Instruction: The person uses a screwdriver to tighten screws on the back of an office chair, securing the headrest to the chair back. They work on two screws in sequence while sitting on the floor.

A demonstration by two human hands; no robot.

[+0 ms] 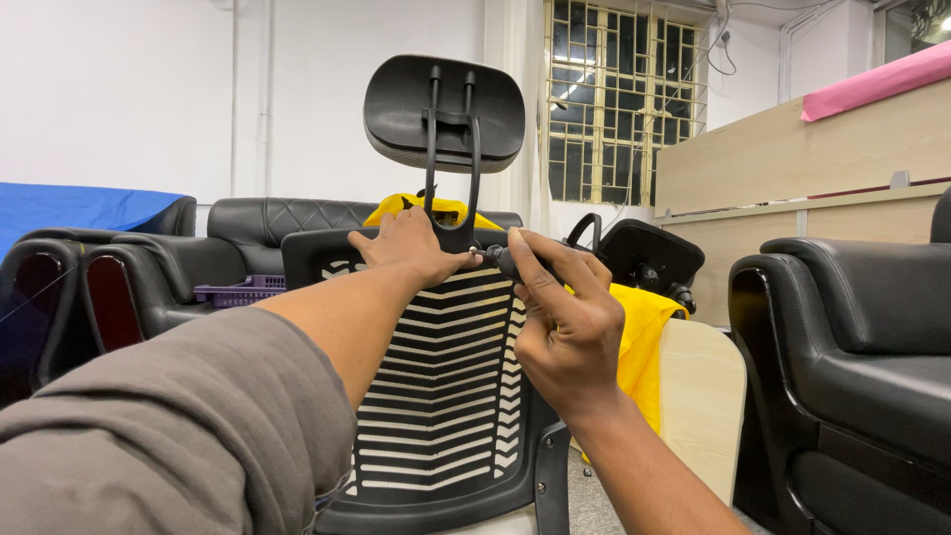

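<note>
A black office-chair backrest [446, 386] with a slatted mesh panel stands upright in front of me. A black headrest [444, 109] rises above it on a forked bracket [451, 178]. My left hand [406, 248] lies flat on the top edge of the backrest, beside the foot of the bracket. My right hand [565, 322] grips a small dark tool handle [507, 262], whose tip points left at the bracket's base. The spot where the tip meets the bracket is hidden by my fingers.
Black leather sofas stand at the left [119, 287] and right [852, 367]. A purple plastic basket [238, 291] rests on the left sofa. Yellow cloth [639, 337] and another chair part [649, 253] lie behind. A light wooden board [698, 396] leans at the right.
</note>
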